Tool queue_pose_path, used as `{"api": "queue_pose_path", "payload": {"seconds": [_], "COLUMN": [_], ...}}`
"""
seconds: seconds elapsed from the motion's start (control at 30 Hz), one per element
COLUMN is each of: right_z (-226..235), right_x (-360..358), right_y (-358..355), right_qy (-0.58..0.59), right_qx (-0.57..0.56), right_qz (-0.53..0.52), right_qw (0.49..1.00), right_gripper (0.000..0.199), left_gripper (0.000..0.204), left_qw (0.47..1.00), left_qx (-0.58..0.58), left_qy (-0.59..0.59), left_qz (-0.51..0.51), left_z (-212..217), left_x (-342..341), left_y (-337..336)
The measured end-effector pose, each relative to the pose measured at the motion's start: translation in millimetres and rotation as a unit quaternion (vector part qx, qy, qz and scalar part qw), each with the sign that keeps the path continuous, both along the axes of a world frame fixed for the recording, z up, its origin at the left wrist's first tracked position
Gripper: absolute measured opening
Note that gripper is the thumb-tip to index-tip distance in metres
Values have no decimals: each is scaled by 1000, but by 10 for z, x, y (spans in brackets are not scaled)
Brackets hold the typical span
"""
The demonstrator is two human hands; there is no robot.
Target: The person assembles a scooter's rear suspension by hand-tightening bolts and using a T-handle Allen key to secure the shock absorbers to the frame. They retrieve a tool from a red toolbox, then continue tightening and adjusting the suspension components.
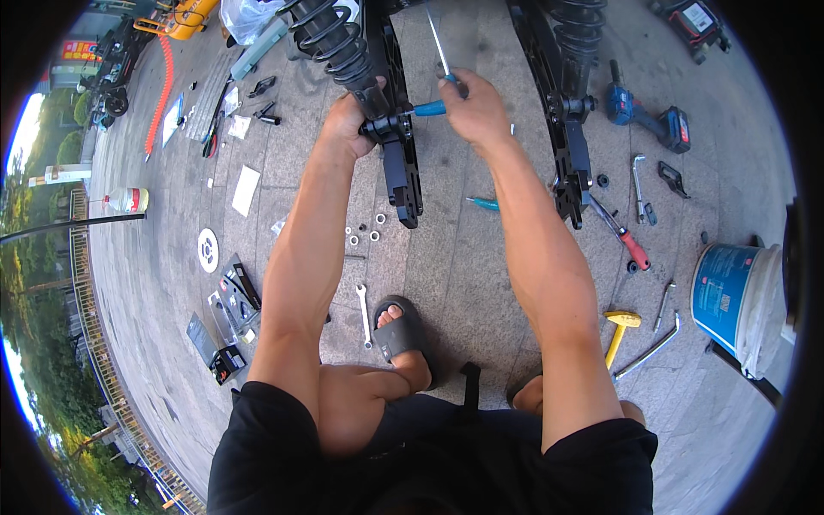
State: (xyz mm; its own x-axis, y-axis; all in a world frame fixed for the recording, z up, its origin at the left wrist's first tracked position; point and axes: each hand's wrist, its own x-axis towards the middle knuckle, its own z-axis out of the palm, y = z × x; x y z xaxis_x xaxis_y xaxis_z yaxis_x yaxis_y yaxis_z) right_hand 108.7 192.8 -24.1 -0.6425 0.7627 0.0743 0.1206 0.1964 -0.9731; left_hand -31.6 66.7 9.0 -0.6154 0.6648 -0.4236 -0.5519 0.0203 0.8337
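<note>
Shock (333,47): black, thick coil spring over a dark tube; top cut off by frame edge. Lower end meets a black pivot joint (390,129) on the slotted black arm (403,176), upper mid-view, L of the other shock (579,34).
Shock look: coils evenly spaced, matte; no damage visible at this res. Bolt detail at joint too small to read.
L hand (349,120): closed round shock's lower end, just above/beside joint; far fingers mostly hidden.
R hand (472,107): closed on screwdriver (441,56), shaft pointing away from wearer.
Blue handle (429,109): second tool, between joint & R hand, metal end at joint. Can't tell if R hand touches it, or how deep its end sits.
Step in hand: prob. lining up or working the pin/bolt at shock's lower joint; judgement only.
Next move: likely calls for L hand holding shock steady vs. arm, R hand pushing or tapping straight along joint's axis. Slip risk if angle's off.
Ground nearby: loose nuts/rings (353,240), wrench (364,316), another blue-handled tool (485,203); power drill (644,112) off R.
</note>
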Motion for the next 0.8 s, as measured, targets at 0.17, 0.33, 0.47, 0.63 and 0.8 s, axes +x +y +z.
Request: {"api": "queue_pose_path", "payload": {"seconds": [0.17, 0.33, 0.47, 0.63, 0.8], "right_z": [159, 326, 256, 131, 59], "right_x": [-2, -158, -170, -209, -93], "right_y": [26, -7, -117, -151, -154], "right_qy": [-137, -266, -187, -30, 33], "right_qx": [66, 192, 150, 219, 303], "right_qz": [35, 13, -78, -158, -125], "right_qw": [988, 944, 968, 962, 944], "right_gripper": [38, 36, 36, 31, 32], "left_gripper": [24, 23, 21, 20, 21], "left_qw": [1000, 1000, 998, 998, 998], "left_qx": [-5, -2, 27, 29, 14], "left_qy": [-15, -19, -48, -59, -66], "left_qz": [-20, -11, -12, 8, -4], "left_z": [-8, -44, -106, -170, -145], "left_x": [-26, -58, -75, -117, -124], "left_y": [11, 47, 42, 69, 71]}}
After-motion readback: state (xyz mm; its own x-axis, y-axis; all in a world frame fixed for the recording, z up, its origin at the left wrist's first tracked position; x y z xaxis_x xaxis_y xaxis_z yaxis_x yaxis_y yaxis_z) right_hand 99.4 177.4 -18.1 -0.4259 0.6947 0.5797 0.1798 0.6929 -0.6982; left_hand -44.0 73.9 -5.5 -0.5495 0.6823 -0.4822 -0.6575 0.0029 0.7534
